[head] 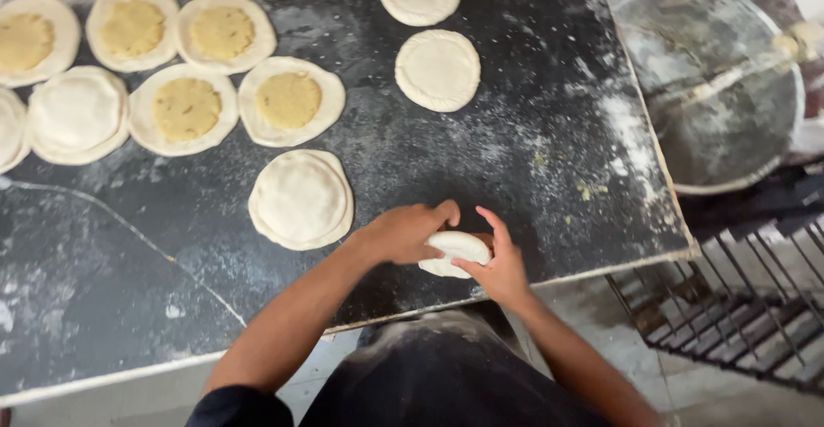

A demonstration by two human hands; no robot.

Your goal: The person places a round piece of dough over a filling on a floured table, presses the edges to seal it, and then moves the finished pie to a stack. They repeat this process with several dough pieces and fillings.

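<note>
Both my hands hold one white filled dough disc (pixel 457 248) just above the near edge of the dark floured worktop (pixel 481 161). My left hand (pixel 403 231) grips its left side with curled fingers. My right hand (pixel 498 264) pinches its right rim. A covered dough round (pixel 301 199) lies just left of my hands. Farther left, several open dough rounds carry yellow filling (pixel 288 101), and others are covered (pixel 75 114). Two plain sealed rounds (pixel 438 69) lie at the far middle.
A large round metal griddle (pixel 712 92) dusted with flour stands to the right of the worktop. Below it is a dark metal grate (pixel 738 298). A crack line (pixel 129 230) runs across the worktop's left part.
</note>
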